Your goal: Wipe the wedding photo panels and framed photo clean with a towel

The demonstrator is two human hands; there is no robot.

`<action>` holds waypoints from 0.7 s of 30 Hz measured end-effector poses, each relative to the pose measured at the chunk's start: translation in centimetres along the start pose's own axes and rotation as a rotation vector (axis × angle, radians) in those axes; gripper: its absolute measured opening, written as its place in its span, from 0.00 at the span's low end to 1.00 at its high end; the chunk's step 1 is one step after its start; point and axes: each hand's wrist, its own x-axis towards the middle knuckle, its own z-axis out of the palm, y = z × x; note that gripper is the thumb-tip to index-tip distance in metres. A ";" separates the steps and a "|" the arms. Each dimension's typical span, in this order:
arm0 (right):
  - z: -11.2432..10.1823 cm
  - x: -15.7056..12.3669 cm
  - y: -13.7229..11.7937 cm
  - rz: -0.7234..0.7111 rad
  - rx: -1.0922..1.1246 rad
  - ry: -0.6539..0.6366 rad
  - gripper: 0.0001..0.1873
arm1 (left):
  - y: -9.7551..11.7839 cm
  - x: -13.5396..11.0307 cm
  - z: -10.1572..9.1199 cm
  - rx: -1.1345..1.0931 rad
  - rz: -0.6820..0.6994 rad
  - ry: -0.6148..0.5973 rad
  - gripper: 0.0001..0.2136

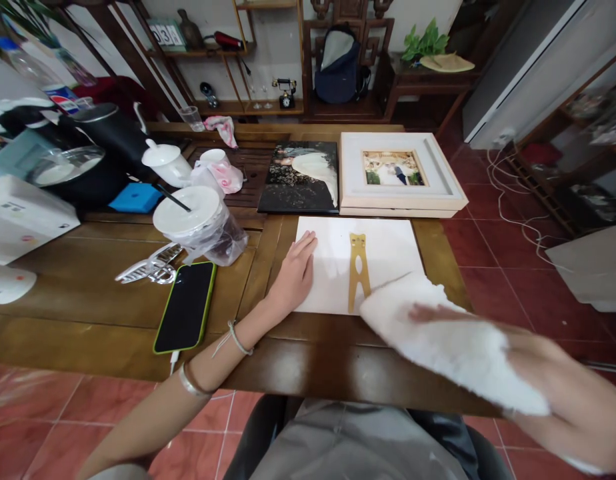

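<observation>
My left hand (294, 272) lies flat with fingers stretched out on the left edge of a white frame back (383, 250) that lies face down on the wooden table (88, 293). A gold stand leg (359, 270) runs down the middle of that white back. My right hand (548, 373) is blurred by motion and grips a white fluffy cloth (448, 340), which covers the frame back's near right corner. Beyond it lie a white framed photo (395, 172) and a dark photo print (302, 177).
A black phone in a green case (186, 307) lies left of my left arm, with a metal clip (151, 269) and a lidded plastic cup (201, 223) behind it. Kettle, teapot, boxes and bottles crowd the far left. Red tiled floor and cables lie to the right.
</observation>
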 end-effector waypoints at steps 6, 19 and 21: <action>2.3 7.2 1.9 -0.017 -0.122 0.074 0.06 | -0.1 -0.1 0.1 0.001 0.014 0.005 0.19; 8.7 12.5 0.8 -0.002 -0.140 -0.211 0.17 | -0.2 -0.1 0.1 -0.009 0.021 -0.002 0.19; 8.4 11.5 0.4 -0.035 -0.114 -0.223 0.18 | -0.2 0.0 0.1 -0.007 0.024 -0.004 0.19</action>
